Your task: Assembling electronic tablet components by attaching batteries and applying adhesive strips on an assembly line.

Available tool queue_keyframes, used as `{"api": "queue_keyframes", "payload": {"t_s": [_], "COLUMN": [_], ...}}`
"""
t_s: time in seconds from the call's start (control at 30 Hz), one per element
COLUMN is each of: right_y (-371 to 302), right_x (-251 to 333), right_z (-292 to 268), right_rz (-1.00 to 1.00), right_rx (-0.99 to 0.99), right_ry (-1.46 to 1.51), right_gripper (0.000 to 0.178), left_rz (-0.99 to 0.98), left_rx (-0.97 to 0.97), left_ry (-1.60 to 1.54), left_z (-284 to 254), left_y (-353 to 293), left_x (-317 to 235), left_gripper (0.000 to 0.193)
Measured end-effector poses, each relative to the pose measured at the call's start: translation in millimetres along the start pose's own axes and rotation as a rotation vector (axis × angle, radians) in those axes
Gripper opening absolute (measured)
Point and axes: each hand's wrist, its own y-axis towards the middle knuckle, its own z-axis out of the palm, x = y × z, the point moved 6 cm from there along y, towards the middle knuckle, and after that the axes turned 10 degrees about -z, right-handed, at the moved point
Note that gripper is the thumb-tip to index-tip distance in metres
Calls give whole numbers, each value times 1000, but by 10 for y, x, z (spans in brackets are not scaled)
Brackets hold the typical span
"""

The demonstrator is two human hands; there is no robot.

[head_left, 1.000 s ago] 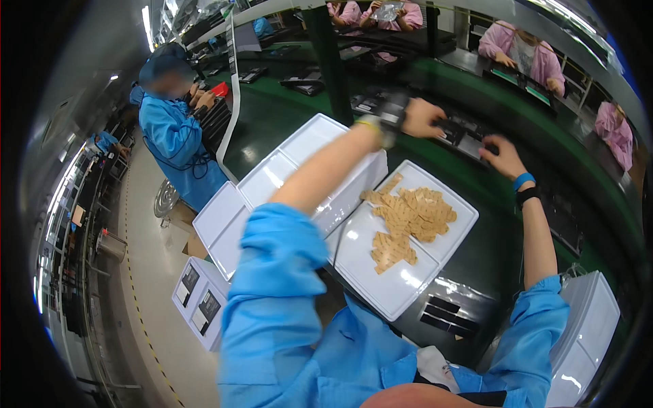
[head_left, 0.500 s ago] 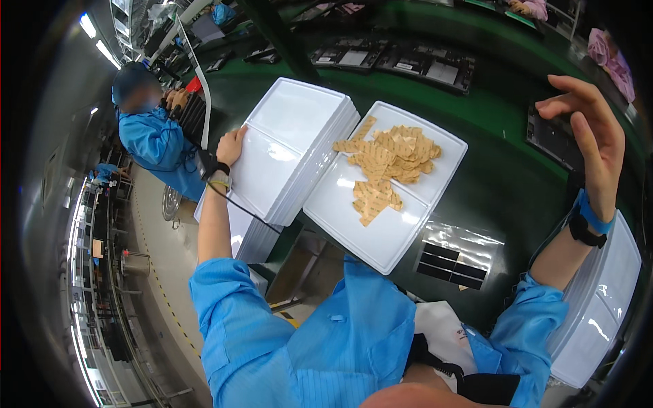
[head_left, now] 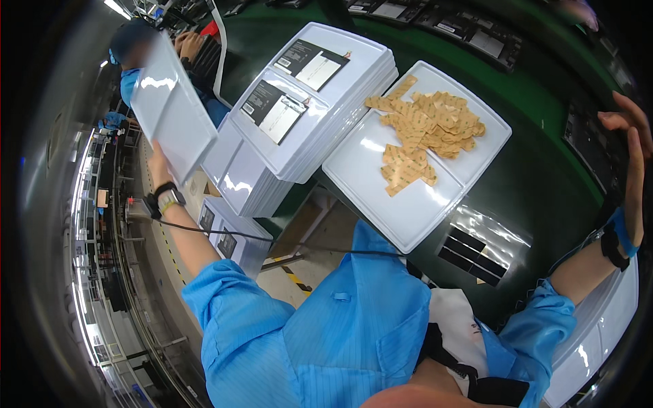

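Observation:
My left hand (head_left: 160, 166) grips the lower edge of a white plastic tray (head_left: 170, 115), held tilted in the air left of the tray stack (head_left: 340, 126). In the stack's top tray lie two flat black-and-white packs that look like batteries, a far one (head_left: 311, 63) and a near one (head_left: 274, 110), one in each compartment. At the far right my right hand (head_left: 633, 183) is raised with fingers apart and nothing in it, near a dark flat device part (head_left: 588, 139). Between my hands, a white tray (head_left: 367, 190) bears a heap of tan paper-backed adhesive pieces (head_left: 435, 122).
Lower white trays (head_left: 238, 180) stand at the left, beside the main stack. A clear film with black strips (head_left: 473, 255) lies on the green bench. More white trays (head_left: 598, 333) are by my right arm. A co-worker in blue sits at the far left; a black cable (head_left: 272, 241) trails from my left wrist.
My left hand has lifted the top tray off the stack and swung it left, uncovering the two packs. My right hand stays raised. The whole view has shifted.

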Motion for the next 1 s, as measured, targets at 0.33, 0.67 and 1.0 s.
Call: {"api": "queue_keyframes", "payload": {"t_s": [0.33, 0.67, 1.0], "right_y": [-45, 5, 225], "right_x": [-161, -213, 5], "right_z": [366, 527, 1049], "right_rz": [262, 267, 86], "right_rx": [126, 163, 236], "right_ry": [-183, -29, 224], "right_gripper": [39, 33, 22], "left_rz": [-347, 222, 1087], "left_rx": [-358, -297, 945], "left_ry": [607, 745, 447], "left_z": [1125, 988, 2999], "left_y": [290, 266, -2412], "left_x": [4179, 2534, -1978], "left_gripper": [55, 36, 74]}}
